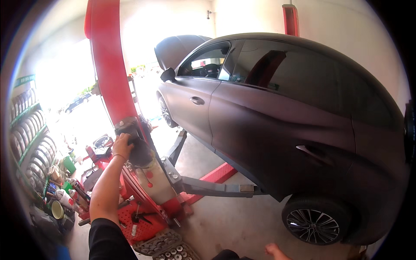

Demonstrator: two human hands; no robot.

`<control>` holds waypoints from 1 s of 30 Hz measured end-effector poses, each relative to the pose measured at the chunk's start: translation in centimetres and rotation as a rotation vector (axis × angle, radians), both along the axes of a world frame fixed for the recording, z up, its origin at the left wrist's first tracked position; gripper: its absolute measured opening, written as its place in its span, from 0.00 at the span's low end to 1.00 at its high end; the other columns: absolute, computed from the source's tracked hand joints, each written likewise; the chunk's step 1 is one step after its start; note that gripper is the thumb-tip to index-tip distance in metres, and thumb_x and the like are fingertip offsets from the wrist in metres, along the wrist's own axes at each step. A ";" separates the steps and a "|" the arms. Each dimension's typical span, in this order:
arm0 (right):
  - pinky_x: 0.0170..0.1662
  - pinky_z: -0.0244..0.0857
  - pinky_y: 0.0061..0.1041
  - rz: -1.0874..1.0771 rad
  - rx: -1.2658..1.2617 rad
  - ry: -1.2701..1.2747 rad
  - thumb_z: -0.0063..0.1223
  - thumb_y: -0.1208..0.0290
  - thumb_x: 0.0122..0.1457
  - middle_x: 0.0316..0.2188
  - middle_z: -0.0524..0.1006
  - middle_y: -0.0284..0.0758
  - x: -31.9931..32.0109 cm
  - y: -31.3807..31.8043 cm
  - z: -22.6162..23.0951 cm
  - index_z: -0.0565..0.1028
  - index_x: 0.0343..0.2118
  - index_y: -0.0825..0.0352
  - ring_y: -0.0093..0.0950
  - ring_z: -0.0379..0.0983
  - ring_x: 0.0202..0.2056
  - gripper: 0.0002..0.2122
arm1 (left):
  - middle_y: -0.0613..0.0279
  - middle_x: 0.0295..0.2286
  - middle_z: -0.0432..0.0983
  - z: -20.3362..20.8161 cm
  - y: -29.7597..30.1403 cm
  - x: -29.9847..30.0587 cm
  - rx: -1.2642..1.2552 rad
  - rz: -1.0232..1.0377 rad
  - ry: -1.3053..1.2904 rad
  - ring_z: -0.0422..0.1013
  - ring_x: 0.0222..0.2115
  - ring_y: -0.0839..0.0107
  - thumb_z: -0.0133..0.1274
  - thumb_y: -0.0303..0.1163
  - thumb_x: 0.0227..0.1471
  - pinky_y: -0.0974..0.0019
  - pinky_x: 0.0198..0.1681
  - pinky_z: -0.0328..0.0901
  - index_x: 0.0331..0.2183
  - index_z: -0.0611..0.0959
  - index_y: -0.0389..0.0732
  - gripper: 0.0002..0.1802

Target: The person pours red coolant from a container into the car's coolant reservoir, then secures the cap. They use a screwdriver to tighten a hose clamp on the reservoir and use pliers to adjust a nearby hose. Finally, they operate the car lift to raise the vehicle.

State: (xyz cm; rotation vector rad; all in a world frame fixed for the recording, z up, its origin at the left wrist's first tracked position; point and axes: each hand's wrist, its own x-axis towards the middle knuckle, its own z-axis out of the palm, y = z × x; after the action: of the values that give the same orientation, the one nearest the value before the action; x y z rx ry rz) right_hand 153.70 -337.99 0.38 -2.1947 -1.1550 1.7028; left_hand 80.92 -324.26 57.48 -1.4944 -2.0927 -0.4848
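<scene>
My left hand (123, 146) reaches up to a dark unit (141, 151) fixed to the red post of a car lift (110, 65). Its fingers are bent against the top of that unit; the fingertips are partly hidden. At the lower edge my right hand (273, 250) hangs low, fingers curled, with nothing visible in it. A dark matte car (268, 112) stands to the right, its bonnet raised and its front window down. Under its side reaches a grey lift arm (212, 187).
A red perforated tool tray (141, 223) and an open case of sockets (173, 251) lie by the post's foot. Tyres fill a green rack (30, 125) at the left, above bottles and tools. A rear wheel (314, 222) is near my right hand.
</scene>
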 end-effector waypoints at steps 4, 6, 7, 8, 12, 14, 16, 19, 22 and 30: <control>0.22 0.67 0.36 -0.023 -0.131 -0.048 0.44 0.70 0.59 0.19 0.75 0.37 6.2 -2.8 -8.0 0.76 0.27 0.68 0.31 0.73 0.19 0.10 | 0.60 0.41 0.70 0.0 2.0 1.9 -0.006 -0.059 -0.056 0.65 0.47 0.56 0.62 0.29 0.42 0.56 0.51 0.64 0.43 0.76 0.44 0.23; 0.22 0.66 0.39 -0.073 -0.132 -0.017 0.43 0.68 0.60 0.19 0.76 0.39 6.0 -3.4 -9.8 0.76 0.27 0.67 0.34 0.73 0.19 0.12 | 0.60 0.41 0.70 -0.7 0.8 0.7 -0.013 -0.027 -0.035 0.65 0.47 0.56 0.62 0.29 0.42 0.56 0.51 0.63 0.43 0.76 0.43 0.23; 0.21 0.66 0.40 -0.107 -0.133 0.003 0.42 0.67 0.61 0.19 0.76 0.40 5.5 -4.0 -10.9 0.76 0.27 0.67 0.36 0.73 0.20 0.12 | 0.60 0.41 0.70 -0.7 0.7 0.4 -0.018 -0.021 -0.021 0.65 0.47 0.56 0.62 0.28 0.42 0.56 0.51 0.63 0.43 0.76 0.43 0.23; 0.21 0.65 0.42 -0.143 -0.131 0.016 0.42 0.66 0.61 0.19 0.76 0.41 5.1 -4.7 -11.8 0.76 0.27 0.67 0.37 0.73 0.20 0.13 | 0.60 0.41 0.70 -0.5 0.4 0.4 -0.026 -0.008 -0.016 0.65 0.47 0.56 0.62 0.28 0.41 0.56 0.51 0.63 0.43 0.76 0.43 0.23; 0.21 0.66 0.40 0.022 -0.012 0.114 0.41 0.65 0.62 0.19 0.75 0.41 4.5 -4.9 -15.6 0.76 0.27 0.67 0.36 0.73 0.19 0.14 | 0.60 0.41 0.70 -0.7 2.1 2.1 -0.027 -0.030 -0.041 0.66 0.47 0.56 0.63 0.29 0.41 0.56 0.51 0.63 0.43 0.76 0.43 0.24; 0.21 0.67 0.39 -0.039 0.048 0.156 0.40 0.63 0.63 0.20 0.75 0.40 4.4 -4.4 -16.1 0.76 0.29 0.67 0.35 0.72 0.19 0.14 | 0.60 0.42 0.70 -1.0 2.7 2.6 -0.025 -0.041 -0.043 0.65 0.47 0.56 0.63 0.29 0.41 0.56 0.51 0.63 0.43 0.76 0.43 0.24; 0.21 0.68 0.39 -0.056 0.017 0.172 0.39 0.62 0.64 0.20 0.75 0.40 2.4 -4.0 -15.1 0.75 0.30 0.67 0.35 0.72 0.19 0.15 | 0.60 0.42 0.70 -0.6 1.3 1.8 -0.039 -0.004 -0.002 0.65 0.47 0.56 0.63 0.29 0.41 0.56 0.52 0.63 0.44 0.76 0.43 0.24; 0.21 0.68 0.39 -0.139 -0.024 0.172 0.39 0.62 0.64 0.20 0.75 0.39 3.8 -4.3 -15.3 0.75 0.32 0.67 0.35 0.72 0.18 0.15 | 0.60 0.42 0.70 -1.3 1.1 1.2 -0.032 0.012 -0.042 0.65 0.48 0.57 0.63 0.29 0.40 0.56 0.52 0.63 0.44 0.76 0.44 0.25; 0.21 0.69 0.40 -0.265 -0.008 0.145 0.40 0.62 0.63 0.20 0.75 0.39 5.0 -6.4 -15.1 0.74 0.31 0.66 0.35 0.71 0.18 0.14 | 0.59 0.41 0.70 -2.5 2.9 1.8 -0.024 -0.058 -0.058 0.65 0.48 0.56 0.63 0.29 0.40 0.56 0.53 0.62 0.43 0.77 0.44 0.25; 0.31 0.70 0.34 0.330 -0.162 -0.136 0.46 0.67 0.56 0.23 0.80 0.36 0.7 -5.4 -7.7 0.80 0.28 0.63 0.30 0.77 0.25 0.11 | 0.54 0.42 0.70 -4.8 3.1 -4.7 0.013 -0.132 0.038 0.66 0.48 0.52 0.62 0.25 0.37 0.54 0.52 0.62 0.44 0.76 0.41 0.27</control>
State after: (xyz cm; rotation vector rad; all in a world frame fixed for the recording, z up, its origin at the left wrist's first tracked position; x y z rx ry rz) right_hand 154.41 -343.34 -7.28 -2.3525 -1.5389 1.8505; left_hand 76.19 -321.19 52.72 -1.6289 -1.9670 -0.5140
